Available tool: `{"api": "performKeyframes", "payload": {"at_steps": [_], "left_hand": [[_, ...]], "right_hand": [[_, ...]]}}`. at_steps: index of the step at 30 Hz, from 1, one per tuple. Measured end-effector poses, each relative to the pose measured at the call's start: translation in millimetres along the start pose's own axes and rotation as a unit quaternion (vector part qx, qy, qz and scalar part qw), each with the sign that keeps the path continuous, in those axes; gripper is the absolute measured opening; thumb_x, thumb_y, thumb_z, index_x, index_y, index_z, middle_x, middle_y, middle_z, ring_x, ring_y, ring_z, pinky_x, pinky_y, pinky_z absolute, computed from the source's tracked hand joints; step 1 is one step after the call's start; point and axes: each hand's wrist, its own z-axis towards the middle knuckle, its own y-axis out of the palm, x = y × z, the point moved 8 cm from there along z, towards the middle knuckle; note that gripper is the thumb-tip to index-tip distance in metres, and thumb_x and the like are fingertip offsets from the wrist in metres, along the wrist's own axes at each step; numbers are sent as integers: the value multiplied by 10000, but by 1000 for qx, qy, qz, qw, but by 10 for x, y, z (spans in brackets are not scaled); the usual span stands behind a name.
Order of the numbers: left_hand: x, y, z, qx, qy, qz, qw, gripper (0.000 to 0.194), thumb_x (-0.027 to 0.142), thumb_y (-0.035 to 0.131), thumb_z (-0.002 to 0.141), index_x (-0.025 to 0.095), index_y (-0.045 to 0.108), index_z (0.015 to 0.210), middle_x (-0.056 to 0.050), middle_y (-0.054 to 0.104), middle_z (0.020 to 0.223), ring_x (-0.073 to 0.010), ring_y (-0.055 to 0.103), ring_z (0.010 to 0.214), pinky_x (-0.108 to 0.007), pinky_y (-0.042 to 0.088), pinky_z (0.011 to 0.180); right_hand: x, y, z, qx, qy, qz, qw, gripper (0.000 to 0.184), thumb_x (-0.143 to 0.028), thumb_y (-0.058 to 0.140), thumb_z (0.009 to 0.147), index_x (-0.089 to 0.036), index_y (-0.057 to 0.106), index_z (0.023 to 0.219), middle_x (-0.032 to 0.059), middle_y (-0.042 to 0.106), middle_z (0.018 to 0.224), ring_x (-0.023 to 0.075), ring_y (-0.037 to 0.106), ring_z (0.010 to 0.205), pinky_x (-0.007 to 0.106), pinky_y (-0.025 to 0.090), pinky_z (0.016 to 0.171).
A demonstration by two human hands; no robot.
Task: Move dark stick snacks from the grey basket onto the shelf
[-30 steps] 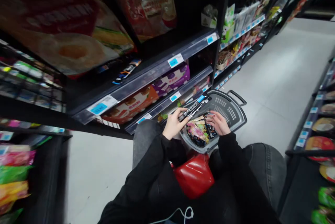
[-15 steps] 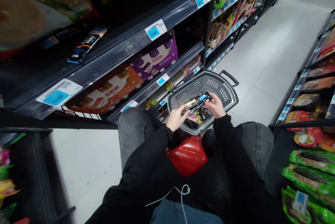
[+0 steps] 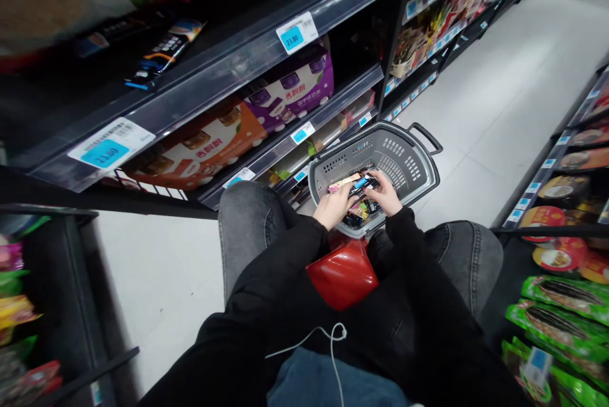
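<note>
both hands, left (image 3: pixel 334 206) and right (image 3: pixel 386 195), pinch dark packets (image 3: pixel 362 184) over the basket (image 3: pixel 419 163); best lowered flat among the snacks.

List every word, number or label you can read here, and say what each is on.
"23.80": blue price tag on the upper shelf rail.
"23.80", blurred: nearer price tag on the same rail.
Chinese brand characters on the purple carton and orange carton: too blurred to read.
Packets in the grey basket between left hand and right hand: print unreadable.
</note>
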Motion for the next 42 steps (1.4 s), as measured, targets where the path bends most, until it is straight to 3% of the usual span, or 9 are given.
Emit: {"api": "performKeyframes", "payload": {"at_steps": [4, 7, 14, 18, 23, 27, 31, 36, 42], "left_hand": [[-40, 21, -2, 9, -11, -14, 1000, 369, 346, 427, 952, 140, 476, 1254, -130, 663, 1068, -218, 665, 925, -269, 480, 764], [-59, 18, -11, 23, -15, -44, 999, 343, 344, 421, 951, 147, 504, 1219, -131, 665, 1046, -219, 661, 922, -281, 475, 789], [-102, 18, -4, 43, -34, -188, 981, 264, 338, 523, 897, 183, 577, 1103, -46, 659, 844, -174, 635, 802, -264, 460, 772], [-108, 106, 48, 5, -47, -283, 958, 235, 302, 629, 815, 151, 612, 995, 1, 604, 691, -133, 581, 666, -246, 450, 711], [-39, 283, 75, -111, -39, -399, 909, 357, 209, 696, 705, 101, 609, 1034, 33, 571, 625, -111, 572, 615, -225, 455, 651], [-4, 324, 51, -186, -26, -458, 869, 340, 164, 717, 642, 91, 658, 969, -10, 646, 732, -142, 621, 715, -250, 480, 709], [-5, 341, 12, -235, -17, -513, 826, 532, 127, 742, 591, 85, 629, 1109, -82, 681, 1001, -186, 645, 910, -291, 476, 849], [24, 340, -83, -287, -1, -565, 774, 732, 90, 776, 541, 92, 553, 1238, -131, 643, 1147, -214, 626, 1031, -320, 451, 935], [39, 324, -124, -305, -8, -614, 728, 695, 105, 796, 570, 106, 565, 1226, -126, 664, 1094, -215, 643, 991, -307, 482, 871]], "right_hand": [[-5, 19, -2, 0, -24, -43, 999, 474, -344, 698, 625, -197, 526, 1042, 62, 544, 1099, 224, 549, 994, 374, 526, 816], [-60, 26, -15, 10, -43, -72, 996, 404, -338, 678, 651, -197, 541, 1004, 53, 556, 1060, 225, 534, 1018, 382, 488, 882], [-198, -8, -48, 41, -69, -110, 991, 290, -372, 659, 677, -188, 604, 894, 31, 621, 940, 215, 567, 936, 382, 434, 925], [-140, -129, -20, 79, -60, -118, 988, 248, -383, 662, 676, -178, 646, 815, 37, 650, 864, 220, 586, 884, 396, 429, 915], [-10, -401, 12, 144, -32, -94, 985, 320, -439, 665, 666, -165, 663, 831, 67, 659, 865, 245, 595, 904, 411, 460, 875], [4, -615, -12, 188, -3, -51, 981, 380, -466, 689, 635, -154, 659, 850, 67, 647, 839, 213, 592, 802, 337, 497, 692], [-38, -704, -58, 214, 31, 11, 976, 431, -473, 721, 572, -144, 647, 840, 40, 618, 747, 137, 525, 596, 255, 426, 496], [-103, -676, -80, 216, 48, 76, 972, 436, -466, 745, 506, -148, 634, 783, 19, 601, 683, 117, 496, 561, 232, 393, 467], [-106, -648, -85, 205, 57, 116, 970, 430, -465, 766, 490, -142, 641, 746, 8, 581, 609, 106, 463, 507, 226, 366, 437]]}}
